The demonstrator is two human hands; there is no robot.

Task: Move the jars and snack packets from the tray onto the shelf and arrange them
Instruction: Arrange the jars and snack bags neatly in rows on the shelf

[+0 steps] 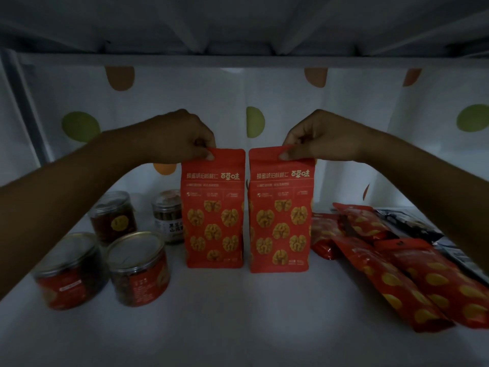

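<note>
At frame centre, the left grip (185, 140) pinches the top edge of the upright left packet (214, 215). The right grip (316, 140) pinches the top of the right packet (280, 218), just beside it. Both stand on the shelf (238, 329). Jars (137, 268) sit lower left and flat packets (397, 276) lower right, with open shelf in front.

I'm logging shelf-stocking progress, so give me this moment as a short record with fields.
left hand: pinches top edge of left upright red walnut-print pouch
right hand: pinches top edge of right upright red walnut-print pouch
pouches: side by side, narrow gap, mid white shelf
jars: four clear round plastic jars standing left of pouches
other: glossy red snack packets lying flat on the right, dark packets behind them
</note>
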